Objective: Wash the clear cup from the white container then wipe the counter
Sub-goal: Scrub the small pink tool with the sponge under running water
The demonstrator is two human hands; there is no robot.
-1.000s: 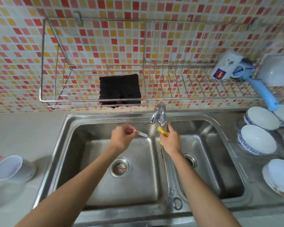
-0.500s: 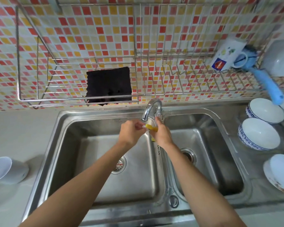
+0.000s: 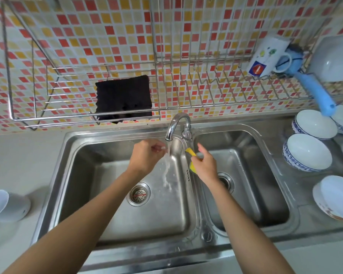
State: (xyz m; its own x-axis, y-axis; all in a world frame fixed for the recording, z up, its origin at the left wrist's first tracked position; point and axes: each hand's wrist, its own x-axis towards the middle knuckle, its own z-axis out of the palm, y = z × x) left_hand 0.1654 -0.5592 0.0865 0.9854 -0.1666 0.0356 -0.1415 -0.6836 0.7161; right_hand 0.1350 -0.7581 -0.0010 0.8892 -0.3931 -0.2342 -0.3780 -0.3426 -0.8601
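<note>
My left hand is curled loosely under the faucet, its fingertips pinched on something small and pale that I cannot make out, right where the running water falls into the left basin of the steel sink. My right hand is closed on a yellow sponge, held over the divider between the 2 basins, just beside the stream and a little apart from my left hand. The water splashes on the basin floor near the left drain strainer; the right basin has its own drain partly hidden behind my right wrist. I cannot see a clear cup anywhere in this view. Far to my left, on the tabletop, a white container lies tipped on its side with its mouth toward me, well apart from the sink. Above the sink a wire rack hangs on the tiled wall, with a black cloth draped in it and, at the right end, a white mug beside a blue brush. To the right of the sink several white bowls with blue patterned sides sit on the drainboard.
</note>
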